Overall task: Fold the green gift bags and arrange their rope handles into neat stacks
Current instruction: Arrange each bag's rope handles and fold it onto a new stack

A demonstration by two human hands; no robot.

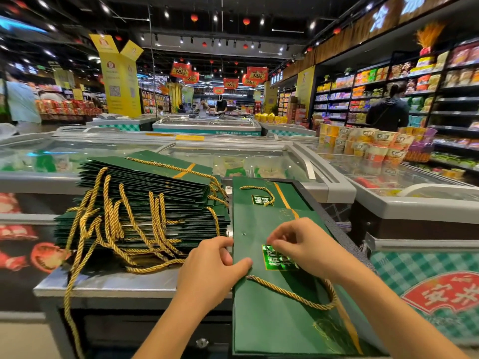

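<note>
Two bare hands are reaching in from below over a flat green bag (272, 322) that is lying at the right end of a steel counter (103, 283). The left hand (212, 265) is pinching the bag's left edge, with the thumb lying on top and the fingers curling around the edge. The right hand (303, 247) is arching over the bag's middle, its curled fingertips coming down just above a shiny green label (278, 260). Whether it is gripping anything or only pressing is impossible to tell.

A gold rope (293, 295) is looping across the bag's face, running from beside the left thumb toward the right wrist. Beyond it, a farther bag (295, 194) is lying flat, partly overlapped by the near one, with its own rope loop (256, 189) resting on it.

Just left of the left hand, a tall stack (145, 182) of flattened green bags is sitting on the counter, slightly fanned. Many gold ropes (114, 221) are spilling down its near side, and one is hanging past the counter's front edge.

Behind the counter, glass-topped freezers (233, 154) are stretching across a supermarket floor, and stocked shelves (388, 84) are lining the right wall.
</note>
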